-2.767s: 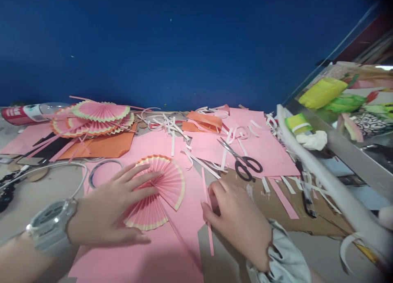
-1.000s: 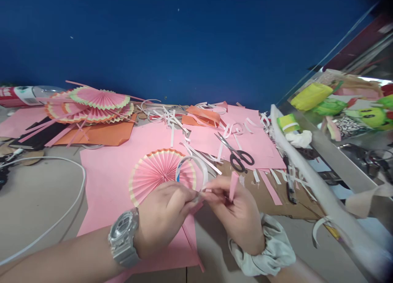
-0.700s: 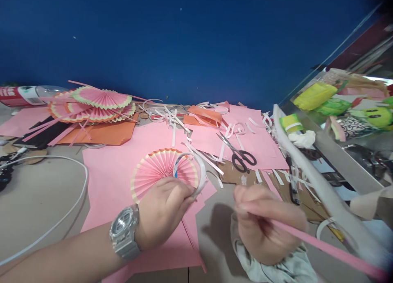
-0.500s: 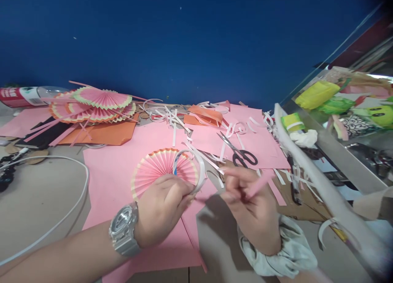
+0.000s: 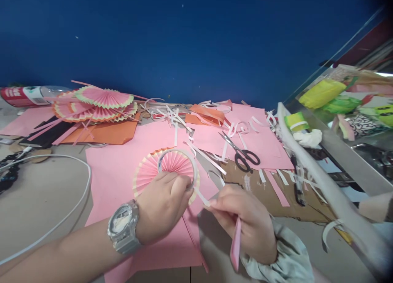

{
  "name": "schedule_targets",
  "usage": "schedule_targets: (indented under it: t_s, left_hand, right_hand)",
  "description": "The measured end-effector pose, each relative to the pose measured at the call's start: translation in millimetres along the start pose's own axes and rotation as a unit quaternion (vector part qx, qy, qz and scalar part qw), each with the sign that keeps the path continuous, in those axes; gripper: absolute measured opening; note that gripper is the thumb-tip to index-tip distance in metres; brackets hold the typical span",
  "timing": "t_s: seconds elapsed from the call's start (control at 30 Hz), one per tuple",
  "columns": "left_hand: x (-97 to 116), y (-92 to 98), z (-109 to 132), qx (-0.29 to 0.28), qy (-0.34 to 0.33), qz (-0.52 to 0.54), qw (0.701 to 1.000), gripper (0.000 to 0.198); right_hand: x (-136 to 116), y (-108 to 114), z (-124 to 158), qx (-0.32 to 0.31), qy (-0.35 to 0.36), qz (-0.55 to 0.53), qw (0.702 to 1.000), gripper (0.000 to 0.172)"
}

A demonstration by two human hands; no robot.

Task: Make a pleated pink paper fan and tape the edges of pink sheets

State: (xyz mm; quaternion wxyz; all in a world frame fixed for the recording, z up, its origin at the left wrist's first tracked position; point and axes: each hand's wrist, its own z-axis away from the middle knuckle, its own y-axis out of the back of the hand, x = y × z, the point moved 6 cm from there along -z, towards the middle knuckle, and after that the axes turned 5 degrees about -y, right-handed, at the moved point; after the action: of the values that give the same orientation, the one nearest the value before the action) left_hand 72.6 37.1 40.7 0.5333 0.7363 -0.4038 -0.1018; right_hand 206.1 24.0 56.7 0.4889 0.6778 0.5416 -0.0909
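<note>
My left hand (image 5: 164,207) grips a thin white tape roll (image 5: 177,165), held over a pink pleated paper fan (image 5: 152,170) that lies on a large pink sheet (image 5: 113,176). My right hand (image 5: 242,221) pinches the loose end of the tape (image 5: 203,198) just right of the roll. A narrow pink paper strip (image 5: 236,244) hangs down from the same hand's fingers. A watch sits on my left wrist.
Black-handled scissors (image 5: 242,154) lie on pink paper behind my right hand, among white paper strips (image 5: 172,117). A stack of finished fans (image 5: 98,105) rests on orange paper at back left. A white cable (image 5: 61,217) curves at left; a white rod (image 5: 322,184) slants at right.
My left hand left the flat fan and picked up the tape roll. My right hand swung the pink strip right, came back, and now pulls the tape end out.
</note>
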Motion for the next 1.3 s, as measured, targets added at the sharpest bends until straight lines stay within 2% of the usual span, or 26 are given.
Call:
schedule_targets:
  t_s: [0.2,0.4,0.5,0.6,0.67,0.73,0.87,1.0,1.13,1.23,1.3]
  left_hand:
    - [1.1,-3.7,0.7,-0.039,-0.031,-0.007,0.999,0.016]
    - [-11.6,9.4,-0.9,-0.028,-0.048,-0.043,0.998,0.015]
    - [-18.1,17.0,4.7,-0.035,-0.069,-0.060,0.995,0.014]
    - [-26.9,20.1,13.3,-0.067,-0.082,-0.096,0.990,0.015]
    - [-32.3,18.6,18.6,-0.101,-0.091,-0.117,0.984,0.013]
    - [-36.7,15.5,22.2,-0.133,-0.097,-0.135,0.977,0.011]
    - [-43.3,6.9,22.6,-0.180,-0.093,-0.163,0.966,0.016]
    - [-44.5,2.0,17.0,-0.198,-0.108,-0.182,0.957,0.015]
    - [-43.7,3.5,12.0,-0.186,-0.120,-0.191,0.956,0.017]
    - [-44.1,6.5,9.9,-0.159,-0.097,-0.178,0.966,0.018]
    - [-44.7,10.1,8.8,-0.115,-0.059,-0.145,0.981,0.017]
  right_hand:
    - [-8.6,-0.9,5.8,0.003,0.108,0.091,0.990,0.029]
    - [-6.4,4.0,9.3,0.009,0.111,0.075,0.991,0.040]
    - [-7.4,-1.2,11.4,-0.010,0.113,0.085,0.990,0.036]
    - [-10.8,-10.8,8.9,-0.048,0.117,0.085,0.988,0.022]
    - [-10.7,-20.6,5.9,-0.088,0.105,0.094,0.986,0.014]
    - [-6.7,-33.1,4.9,-0.145,0.077,0.109,0.980,0.014]
    - [13.1,-53.9,9.2,-0.248,-0.040,0.137,0.958,0.006]
    - [23.2,-57.7,10.6,-0.283,-0.111,0.146,0.942,0.003]
    - [23.1,-53.3,9.0,-0.281,-0.132,0.130,0.942,0.005]
    - [15.0,-44.4,6.1,-0.219,-0.072,0.137,0.963,0.008]
    - [6.6,-36.5,4.6,-0.157,-0.015,0.149,0.976,0.014]
